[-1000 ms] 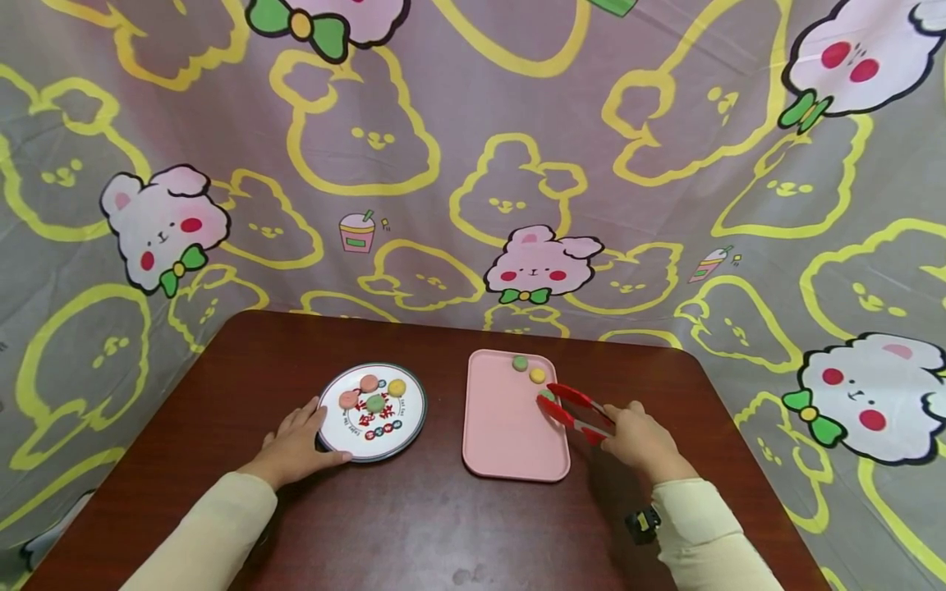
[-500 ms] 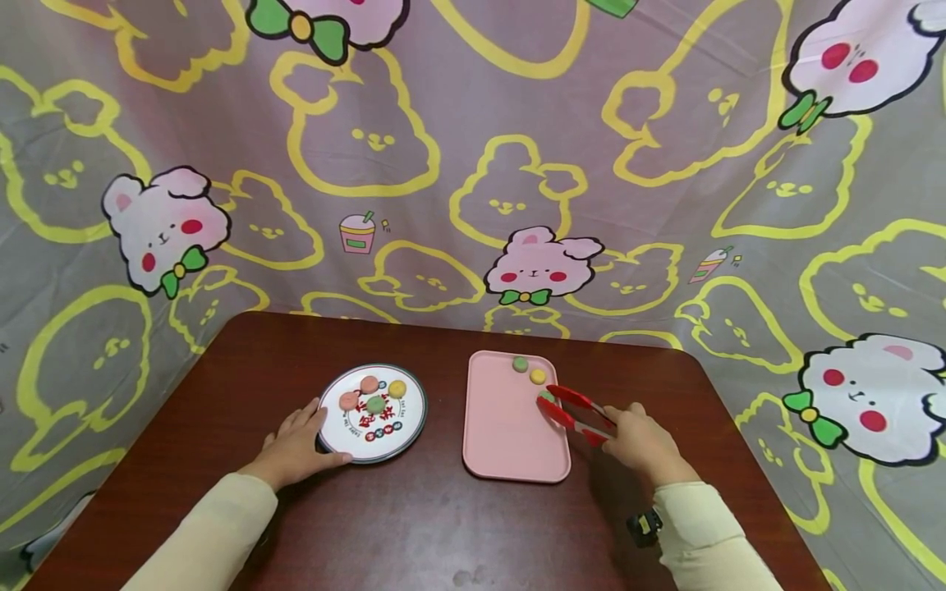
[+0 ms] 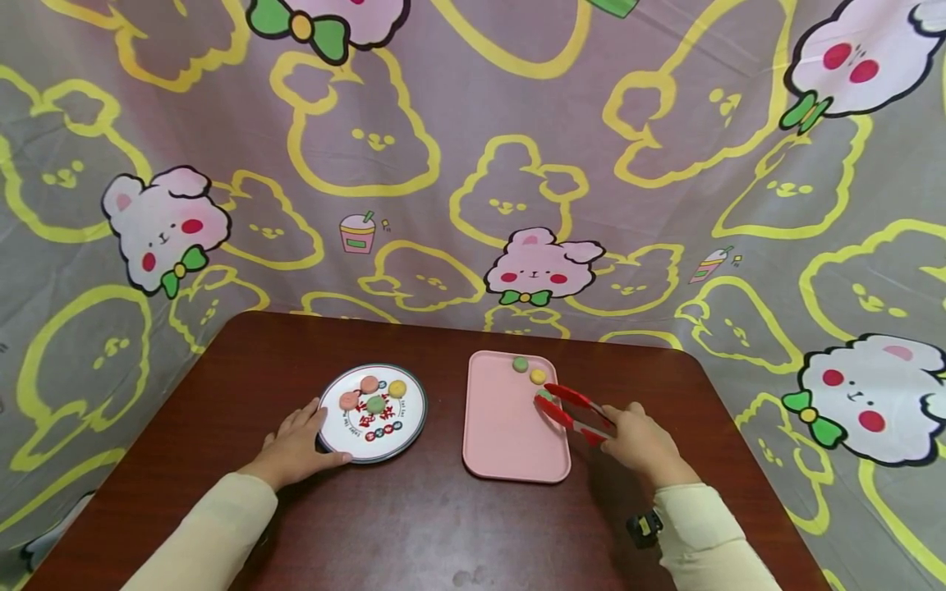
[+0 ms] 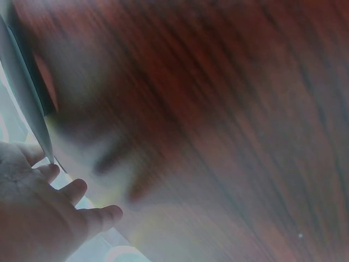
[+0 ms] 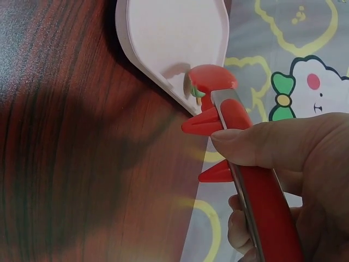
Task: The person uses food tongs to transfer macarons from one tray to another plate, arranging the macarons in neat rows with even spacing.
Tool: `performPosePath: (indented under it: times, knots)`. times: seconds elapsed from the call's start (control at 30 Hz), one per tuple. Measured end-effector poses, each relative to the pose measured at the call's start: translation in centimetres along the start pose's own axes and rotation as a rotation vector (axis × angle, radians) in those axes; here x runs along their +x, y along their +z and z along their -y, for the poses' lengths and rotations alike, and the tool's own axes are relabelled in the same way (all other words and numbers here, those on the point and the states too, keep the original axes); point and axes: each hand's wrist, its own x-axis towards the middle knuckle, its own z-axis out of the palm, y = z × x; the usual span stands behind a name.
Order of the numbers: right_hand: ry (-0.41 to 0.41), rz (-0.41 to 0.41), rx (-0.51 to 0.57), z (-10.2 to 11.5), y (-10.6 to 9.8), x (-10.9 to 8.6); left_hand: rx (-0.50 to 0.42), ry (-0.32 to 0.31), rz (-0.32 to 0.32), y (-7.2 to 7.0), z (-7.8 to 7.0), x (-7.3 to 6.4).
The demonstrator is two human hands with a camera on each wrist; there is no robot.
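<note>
My left hand (image 3: 297, 446) rests at the left rim of a round white plate (image 3: 340, 439), its thumb along the near edge. In the left wrist view its fingers (image 4: 73, 191) reach past the plate's edge, fairly straight. Two pink macarons (image 3: 369, 383), a yellow one (image 3: 397, 389) and a green one (image 3: 375, 404) lie on the plate. My right hand (image 3: 645, 441) grips red-and-metal tongs (image 5: 267, 207). Their red tips stand around a green macaron (image 3: 544, 396) at the right side of the pink tray (image 3: 510, 443). Contact with that macaron is hard to tell.
Further back on the tray lie a yellow macaron (image 3: 538, 376) and another green one (image 3: 521, 364). Tray and plate stand apart on a dark brown wooden table (image 3: 414, 525). A cartoon-print curtain (image 3: 429, 213) hangs around the table's back and sides.
The tong tips and the green macaron at them have shifted very slightly left on the tray. My left hand and the plate have stayed in place.
</note>
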Motion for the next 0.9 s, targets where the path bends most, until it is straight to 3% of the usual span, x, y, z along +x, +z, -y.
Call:
performPosePath:
  times: [0.9]
  knots:
    - [-0.036,-0.032,0.008,1.2,-0.1,-0.3,-0.004,0.004,-0.003,0.0,-0.1,-0.1]
